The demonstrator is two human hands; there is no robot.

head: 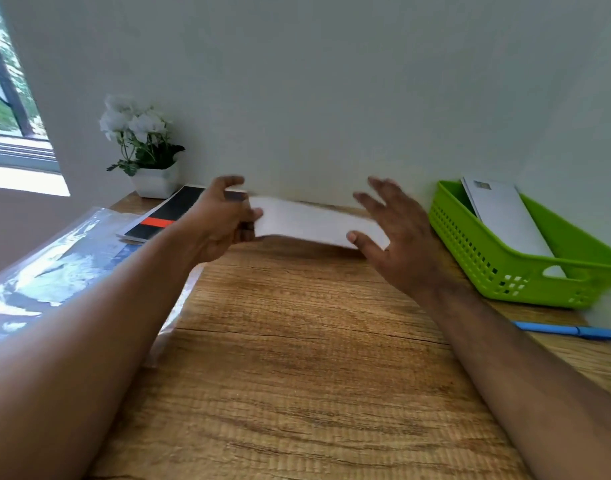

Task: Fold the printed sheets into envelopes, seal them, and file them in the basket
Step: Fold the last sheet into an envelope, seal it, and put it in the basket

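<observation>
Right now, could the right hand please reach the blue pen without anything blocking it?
Probably yes: the blue pen lies bare on the desk beside the right forearm, nothing over it, though the right hand would first have to leave the white envelope.

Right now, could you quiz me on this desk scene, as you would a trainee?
1. True or false: the green plastic basket already holds a white envelope.
2. Which hand's fingers grip the folded white paper: A left, B right?
3. What colour is the pen on the wooden desk?

Key: 1 true; 2 A, the right only touches its end, fingers spread; 3 blue.
</observation>
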